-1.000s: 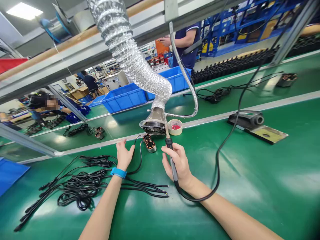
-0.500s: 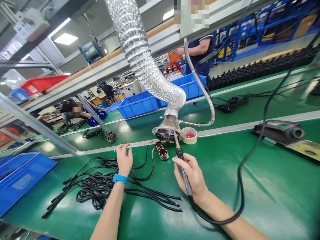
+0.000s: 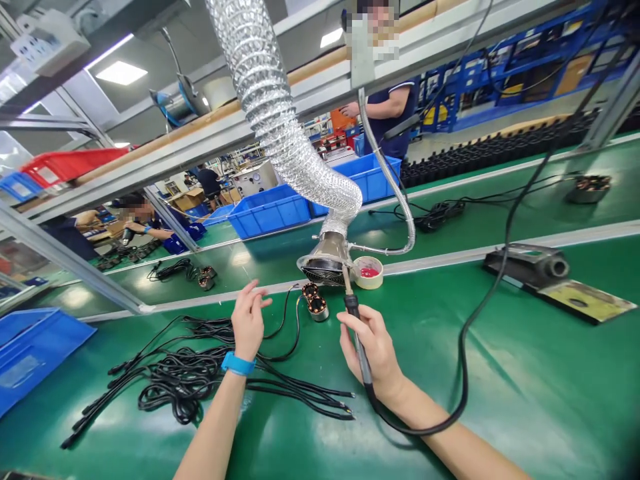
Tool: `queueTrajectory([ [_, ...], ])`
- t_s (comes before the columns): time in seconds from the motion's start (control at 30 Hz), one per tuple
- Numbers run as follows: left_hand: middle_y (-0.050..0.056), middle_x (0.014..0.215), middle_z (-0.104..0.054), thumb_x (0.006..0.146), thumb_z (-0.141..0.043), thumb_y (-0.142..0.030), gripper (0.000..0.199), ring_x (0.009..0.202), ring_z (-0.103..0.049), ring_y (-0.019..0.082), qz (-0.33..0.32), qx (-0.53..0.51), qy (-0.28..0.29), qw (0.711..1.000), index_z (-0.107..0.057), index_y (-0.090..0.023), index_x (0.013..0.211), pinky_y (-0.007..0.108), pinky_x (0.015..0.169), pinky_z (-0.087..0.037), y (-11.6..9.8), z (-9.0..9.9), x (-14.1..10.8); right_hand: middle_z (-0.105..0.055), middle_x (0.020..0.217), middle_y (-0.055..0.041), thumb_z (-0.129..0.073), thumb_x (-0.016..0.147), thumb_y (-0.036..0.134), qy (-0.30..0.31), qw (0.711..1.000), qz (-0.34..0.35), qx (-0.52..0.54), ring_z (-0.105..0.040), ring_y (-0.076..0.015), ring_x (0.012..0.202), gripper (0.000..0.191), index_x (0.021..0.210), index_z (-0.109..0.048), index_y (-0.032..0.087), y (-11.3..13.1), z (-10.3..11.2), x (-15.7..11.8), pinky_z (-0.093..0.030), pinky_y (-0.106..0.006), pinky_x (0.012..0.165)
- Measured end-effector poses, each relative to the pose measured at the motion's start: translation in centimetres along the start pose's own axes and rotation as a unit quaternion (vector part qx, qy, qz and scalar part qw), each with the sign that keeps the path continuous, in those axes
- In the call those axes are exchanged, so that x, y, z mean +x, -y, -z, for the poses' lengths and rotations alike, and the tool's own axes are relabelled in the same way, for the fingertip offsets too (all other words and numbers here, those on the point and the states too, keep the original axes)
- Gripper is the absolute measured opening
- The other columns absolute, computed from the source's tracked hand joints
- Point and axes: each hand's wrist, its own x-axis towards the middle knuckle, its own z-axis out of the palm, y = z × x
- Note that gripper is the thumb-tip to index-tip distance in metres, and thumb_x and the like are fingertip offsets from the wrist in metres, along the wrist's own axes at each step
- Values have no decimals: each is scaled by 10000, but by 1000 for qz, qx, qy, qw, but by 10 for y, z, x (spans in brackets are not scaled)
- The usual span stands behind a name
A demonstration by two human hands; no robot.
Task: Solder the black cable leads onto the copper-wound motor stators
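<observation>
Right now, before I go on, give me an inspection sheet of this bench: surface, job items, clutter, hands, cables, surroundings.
Surface: green bench top.
Job items: soldering iron; copper-wound coil part ahead of the hands.
Clutter: tape roll beside the fume hood.
Hands: right hand grips the iron; left hand open, holding nothing, above the cables.
Cables: black cable bundle loose under the left forearm; iron's cord trails right.
Surroundings: blue crate on the next bench; co-worker beyond it.

Matt plastic soldering iron handle (image 3: 356, 340)
</observation>
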Motion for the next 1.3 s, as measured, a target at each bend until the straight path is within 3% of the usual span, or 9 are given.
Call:
queueTrajectory([
  [0.07, 81, 1140, -667, 993, -412, -286, 279, 936, -685, 191, -38, -32, 87, 995, -674, -212, 1055, 327, 787, -584, -27, -10, -1, -511, 1118, -118, -588, 839, 25, -6, 1000, -1, -9, -592, -216, 953, 406, 1203, -557, 202, 0, 0, 0, -572, -376, 791],
  [0.17, 74, 1107, -685, 957, -508, -243, 185, 1065, -647, 212, -123, -5, 227, 966, -689, -218, 982, 365, 945, -526, -48, -30, 1, -514, 1117, -114, -581, 845, 38, -9, 1000, -4, -20, -602, -210, 941, 388, 1193, -565, 208, -1, 0, 2, -575, -376, 795],
  [0.3, 101, 1381, -544, 809, -725, -262, 206, 1223, -565, 277, -138, 87, 350, 922, -694, -218, 1008, 407, 1037, -472, -44, -54, 9, -521, 1107, -112, -573, 845, 46, -14, 1000, -12, -19, -616, -205, 927, 380, 1189, -573, 206, -2, 1, 5, -577, -373, 796],
  [0.43, 108, 1328, -555, 759, -772, -368, 342, 1087, -632, 281, -128, 197, 431, 871, -709, -219, 1060, 376, 958, -517, -37, -67, 18, -521, 1116, -114, -579, 839, 41, -8, 1000, -13, -6, -625, -211, 944, 394, 1195, -576, 209, -2, 2, 5, -574, -378, 806],
  [0.6, 96, 1198, -594, 781, -728, -458, 303, 949, -660, 254, -116, 243, 410, 872, -751, -230, 979, 343, 850, -538, -37, -67, 11, -521, 1114, -113, -605, 835, 53, -11, 1000, 3, -1, -617, -208, 924, 396, 1197, -578, 213, -2, 3, 6, -575, -360, 770],
  [0.73, 94, 1143, -613, 780, -718, -466, 271, 907, -658, 240, -80, 295, 340, 889, -763, -234, 913, 332, 814, -534, -26, -52, 8, -525, 1111, -117, -596, 843, 45, -11, 1000, 6, -4, -618, -211, 923, 381, 1188, -576, 203, -1, 3, 5, -578, -364, 766],
  [0.93, 138, 991, -653, 823, -657, -401, 258, 898, -650, 268, -6, 366, 264, 892, -753, -165, 866, 370, 831, -515, -2, -37, 88, -530, 1112, -119, -600, 836, 41, -17, 1000, 4, -2, -621, -213, 926, 388, 1189, -577, 200, 1, 3, 5, -583, -374, 772],
  [1.1, 175, 1110, -652, 881, -588, -430, 371, 1089, -603, 290, 56, 379, 247, 890, -709, -143, 1084, 378, 932, -471, 9, -58, 147, -533, 1117, -109, -618, 828, 63, -9, 1000, 9, -1, -628, -208, 928, 396, 1189, -595, 223, 0, 1, 6, -582, -353, 764],
  [1.3, 126, 1204, -630, 923, -600, -398, 358, 1028, -630, 235, 100, 348, 273, 891, -631, -134, 1163, 429, 895, -516, 15, -99, 126, -564, 1088, -100, -640, 830, 88, -10, 1000, 15, 0, -639, -222, 941, 391, 1193, -607, 230, -3, -1, 8, -569, -376, 795],
])
